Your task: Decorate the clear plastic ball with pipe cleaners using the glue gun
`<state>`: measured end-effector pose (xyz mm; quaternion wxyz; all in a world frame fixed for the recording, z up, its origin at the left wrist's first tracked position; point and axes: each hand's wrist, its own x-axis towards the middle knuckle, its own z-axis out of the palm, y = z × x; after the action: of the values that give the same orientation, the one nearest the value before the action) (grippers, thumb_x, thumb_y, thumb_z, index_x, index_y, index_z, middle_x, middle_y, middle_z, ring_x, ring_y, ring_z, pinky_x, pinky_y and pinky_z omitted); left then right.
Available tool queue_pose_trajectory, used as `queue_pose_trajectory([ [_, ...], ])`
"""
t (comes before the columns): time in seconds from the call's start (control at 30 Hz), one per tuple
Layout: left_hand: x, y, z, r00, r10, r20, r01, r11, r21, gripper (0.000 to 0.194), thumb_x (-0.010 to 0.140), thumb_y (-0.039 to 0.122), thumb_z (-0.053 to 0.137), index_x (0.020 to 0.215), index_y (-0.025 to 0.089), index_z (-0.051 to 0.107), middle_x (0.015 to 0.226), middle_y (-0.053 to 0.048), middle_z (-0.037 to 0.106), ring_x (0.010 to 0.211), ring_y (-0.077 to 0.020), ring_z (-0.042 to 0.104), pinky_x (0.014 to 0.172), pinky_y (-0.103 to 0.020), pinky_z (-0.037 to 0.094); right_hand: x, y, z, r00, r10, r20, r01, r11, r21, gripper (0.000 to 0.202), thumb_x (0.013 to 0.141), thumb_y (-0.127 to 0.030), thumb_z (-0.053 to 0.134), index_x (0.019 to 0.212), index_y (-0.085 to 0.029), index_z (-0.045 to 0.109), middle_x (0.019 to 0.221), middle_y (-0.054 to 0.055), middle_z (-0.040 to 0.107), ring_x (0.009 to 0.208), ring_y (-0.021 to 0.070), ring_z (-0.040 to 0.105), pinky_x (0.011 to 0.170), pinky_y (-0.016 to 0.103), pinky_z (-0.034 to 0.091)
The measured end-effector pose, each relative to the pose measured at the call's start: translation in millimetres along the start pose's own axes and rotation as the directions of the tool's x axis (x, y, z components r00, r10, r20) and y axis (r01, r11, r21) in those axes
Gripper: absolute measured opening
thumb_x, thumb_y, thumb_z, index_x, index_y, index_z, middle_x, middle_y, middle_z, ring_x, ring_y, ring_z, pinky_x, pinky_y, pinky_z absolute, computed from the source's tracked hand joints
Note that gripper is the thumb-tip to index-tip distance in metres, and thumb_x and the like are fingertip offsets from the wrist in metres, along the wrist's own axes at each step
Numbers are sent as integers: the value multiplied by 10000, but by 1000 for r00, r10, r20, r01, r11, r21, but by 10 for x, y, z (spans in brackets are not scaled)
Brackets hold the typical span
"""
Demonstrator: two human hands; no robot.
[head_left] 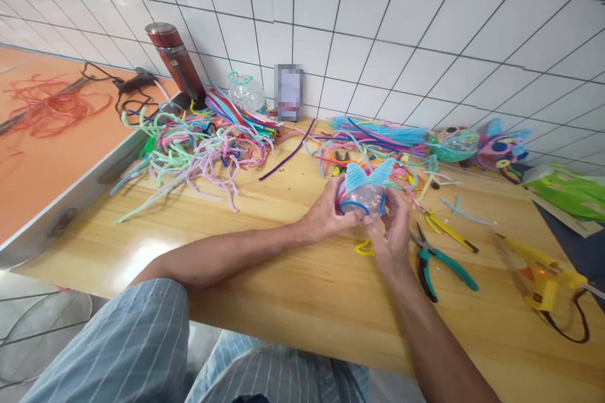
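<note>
Between my two hands is a clear round plastic ball (366, 196) with two light-blue ear shapes (369, 175) made of pipe cleaners on top and dark-blue pipe cleaner lines along its sides. My left hand (333, 211) grips its left side, thumb at the lower front. On the other side, my right hand (391, 233) holds the ball with thumb and fingers. A bent yellow pipe cleaner (363, 248) lies on the table just below the ball. Green-handled pliers (439, 261) rest to the right of my right hand.
A yellow hot glue gun (543, 274) and a yellow-handled cutter (451, 231) lie to the right. Pipe cleaner piles (198, 151) cover the back left, near a red thermos (174, 63). A phone (288, 93) leans on the tiled wall. Decorated balls (454, 143) sit at the back right.
</note>
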<state>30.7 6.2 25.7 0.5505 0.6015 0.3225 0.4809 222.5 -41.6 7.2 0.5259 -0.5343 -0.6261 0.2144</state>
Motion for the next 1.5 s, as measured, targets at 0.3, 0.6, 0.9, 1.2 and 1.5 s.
queue_pose_trajectory([
  [0.3, 30, -37, -14, 998, -69, -7, 69, 997, -27, 745, 818, 535, 931, 1383, 231, 554, 1315, -99, 709, 1250, -326, 700, 1106, -483, 610, 47, -64, -6, 996, -89, 1, 89, 993, -78, 816, 1013, -609, 788, 1681, -258, 478, 1617, 215, 624, 1483, 402, 646, 1104, 621, 658],
  [0.6, 46, -36, -10, 997, -72, 3, 72, 995, -73, 742, 794, 563, 937, 1324, 241, 529, 1265, -86, 686, 1240, -316, 684, 1102, -473, 598, 66, -72, -28, 994, -111, 21, 112, 990, -83, 794, 1042, -608, 754, 1695, -258, 471, 1625, 205, 619, 1507, 388, 632, 1150, 612, 640],
  [0.9, 11, -80, 10, 997, -73, -22, 72, 996, -50, 781, 768, 607, 965, 1302, 250, 521, 1253, -66, 694, 1301, -313, 677, 1152, -453, 584, 56, -112, -67, 991, -121, 54, 127, 986, -107, 698, 1076, -514, 697, 1682, -247, 478, 1612, 204, 626, 1499, 374, 639, 1148, 608, 650],
  [1.2, 18, -74, -27, 1000, -15, 12, 16, 1000, -22, 789, 814, 615, 954, 1360, 244, 521, 1327, -91, 673, 1285, -312, 675, 1154, -470, 577, 50, -72, -25, 997, -62, 35, 63, 997, -45, 663, 1069, -526, 681, 1651, -266, 499, 1619, 193, 625, 1494, 362, 645, 1137, 593, 657],
  [1.5, -15, -129, -38, 999, -11, -32, 12, 1000, 22, 908, 784, 713, 956, 1431, 230, 540, 1395, -122, 706, 1365, -324, 674, 1229, -475, 532, 67, -133, 7, 995, -93, 21, 93, 995, -27, 658, 1072, -509, 670, 1657, -264, 496, 1639, 188, 622, 1511, 372, 627, 1190, 611, 617],
])
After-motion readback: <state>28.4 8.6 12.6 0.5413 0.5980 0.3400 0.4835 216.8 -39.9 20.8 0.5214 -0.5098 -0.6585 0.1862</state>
